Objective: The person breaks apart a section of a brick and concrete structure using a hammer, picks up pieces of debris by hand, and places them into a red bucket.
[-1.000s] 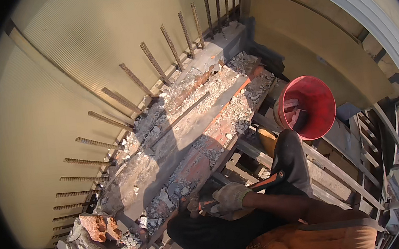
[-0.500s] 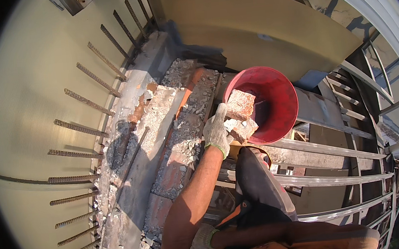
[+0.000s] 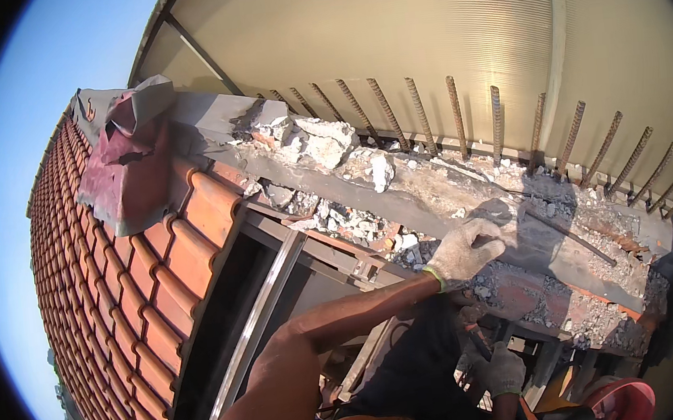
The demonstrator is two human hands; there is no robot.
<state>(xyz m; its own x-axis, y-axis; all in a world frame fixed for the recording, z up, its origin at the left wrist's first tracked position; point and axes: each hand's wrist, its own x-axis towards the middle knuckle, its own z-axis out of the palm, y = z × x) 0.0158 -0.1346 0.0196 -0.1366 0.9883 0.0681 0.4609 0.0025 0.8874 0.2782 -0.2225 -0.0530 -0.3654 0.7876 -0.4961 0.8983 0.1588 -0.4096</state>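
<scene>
My left hand (image 3: 464,254), in a pale work glove, is over the broken masonry ledge (image 3: 401,208). Its fingers are loosely curled, thumb apart, and nothing shows between them. Grey rubble (image 3: 354,226) lies beside it along the ledge. Lower down, my gloved right hand (image 3: 504,370) is closed around what looks like an orange-and-black tool handle (image 3: 479,340); the tool's working end cannot be made out. Part of a red bucket (image 3: 624,402) shows at the lower right. Larger white chunks (image 3: 326,142) sit farther along the ledge.
A row of upright rebar stubs (image 3: 498,126) lines the ledge before a translucent panel (image 3: 384,27). A loose rod (image 3: 572,237) lies on the ledge. Terracotta roof tiles (image 3: 131,311) slope away at left, with a torn reddish sheet (image 3: 127,177) on them. A metal rail (image 3: 255,331) runs below.
The view has swung left toward the tiled roof. My left hand, earlier gripping brick chunks at the red bucket's rim, is now empty over the ledge.
</scene>
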